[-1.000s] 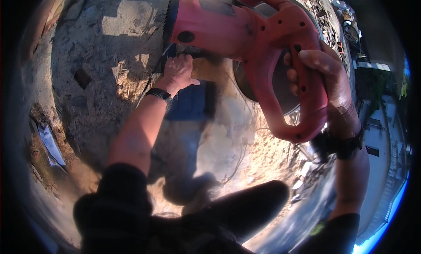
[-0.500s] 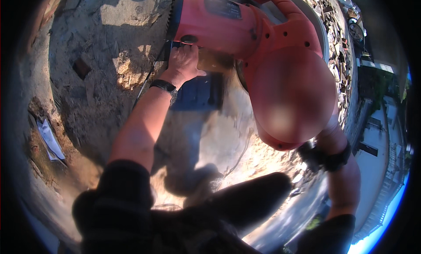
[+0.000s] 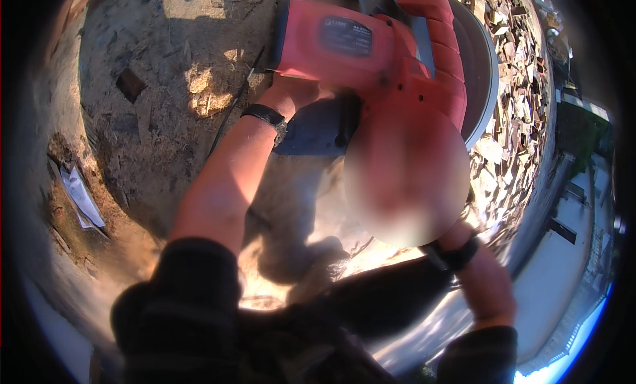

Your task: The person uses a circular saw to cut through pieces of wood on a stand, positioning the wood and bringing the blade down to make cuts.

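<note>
A large red power saw (image 3: 338,43) with a round blade (image 3: 480,92) fills the upper middle, above a dark blue base plate (image 3: 308,135). My left hand (image 3: 289,92) reaches beneath the motor housing; its fingertips are hidden there, and I cannot tell what they touch. A thin black cable (image 3: 224,122) runs beside that arm. At the saw's lower handle end, a round blurred patch covers nearly all of my right hand (image 3: 454,233); only the wrist and a little skin show, so its grip is hidden.
Dusty ground (image 3: 152,152) with a dark square offcut (image 3: 131,84) lies at left, near a white scrap sheet (image 3: 81,195). Many scrap pieces (image 3: 510,86) are piled at right, before a pale building (image 3: 573,245). My dark-clad leg (image 3: 371,288) crosses the lower part of the view.
The saw's upper handle has swung leftward and more of the blade and scrap pile shows. My left hand has shifted slightly right, my right arm left and down, under a blurred patch.
</note>
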Demonstrator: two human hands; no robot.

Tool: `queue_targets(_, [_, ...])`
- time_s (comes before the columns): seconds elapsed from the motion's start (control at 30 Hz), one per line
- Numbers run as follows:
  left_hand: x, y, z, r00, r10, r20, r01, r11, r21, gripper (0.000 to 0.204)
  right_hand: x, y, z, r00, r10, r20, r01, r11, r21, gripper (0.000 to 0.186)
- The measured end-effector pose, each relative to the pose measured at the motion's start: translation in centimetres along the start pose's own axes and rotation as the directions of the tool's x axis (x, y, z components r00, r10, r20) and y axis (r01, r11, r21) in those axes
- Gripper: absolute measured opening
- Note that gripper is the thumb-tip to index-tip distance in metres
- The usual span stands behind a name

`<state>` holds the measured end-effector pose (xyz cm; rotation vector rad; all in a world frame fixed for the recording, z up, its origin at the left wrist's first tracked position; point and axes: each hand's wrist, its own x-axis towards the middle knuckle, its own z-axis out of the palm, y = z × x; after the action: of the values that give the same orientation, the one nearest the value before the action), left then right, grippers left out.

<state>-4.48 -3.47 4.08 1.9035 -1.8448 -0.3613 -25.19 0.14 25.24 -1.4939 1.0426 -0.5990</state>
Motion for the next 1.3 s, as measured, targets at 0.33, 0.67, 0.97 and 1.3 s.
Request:
queue_targets(0.33, [0.6, -0.1, 0.4, 0.995, -0.014, 0.098, 0.065, 0.836, -0.544, 0.069, 0.5, -0.3, -0.2, 0.996, -0.094, 0.003, 0.094, 0.995, -0.017, 0.066])
queue_targets(0.67, [-0.8, 0.9, -1.9, 0.997, -0.054, -0.05, 0.059, 0.993, 0.106, 0.068, 0.0, -11.9, -7.1, 0.94, -0.254, -0.228, 0.266, 0.964, 0.019, 0.045])
queue_targets(0.97, [-4.8, 5.9, -1.9, 0.984, -0.108, -0.139, 0.111, 0.994, 0.016, 0.067, -9.4, 21.5, -19.1, 0.797, 0.316, -0.515, -0.516, 0.799, -0.308, 0.057])
queue_targets(1.3, [-11.4, 8.3, -1.8, 0.938, -0.303, -0.168, 0.278, 0.948, -0.155, 0.07, -6.3, 26.5, -16.8, 0.744, 0.509, -0.433, -0.49, 0.856, 0.166, 0.057])
